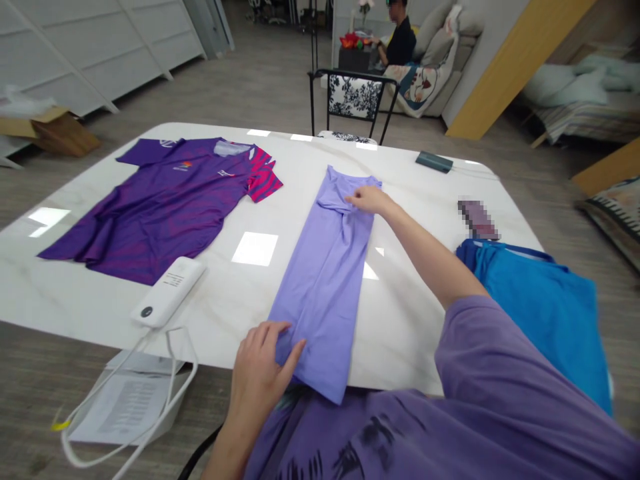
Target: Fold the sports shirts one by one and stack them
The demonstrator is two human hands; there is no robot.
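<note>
A light purple shirt [325,280], folded lengthwise into a long strip, lies across the white table from its front edge toward the middle. My left hand [263,357] rests on the strip's near left edge, thumb and fingers apart. At the far end, my right hand [373,199] is closed on a fold of the fabric, where the cloth bunches near the collar; the fingertips are partly hidden. To the left a dark purple jersey [165,197] with one pink-striped sleeve is spread out. Blue folded clothes [545,300] lie at the right, beside my right arm.
On the table [405,313] are a white power strip [169,292] with a cable [173,400] hanging off, a dark case [434,161] and a blurred phone [479,220]. A chair [355,103] stands beyond. Another person [401,41] sits farther back near a sofa.
</note>
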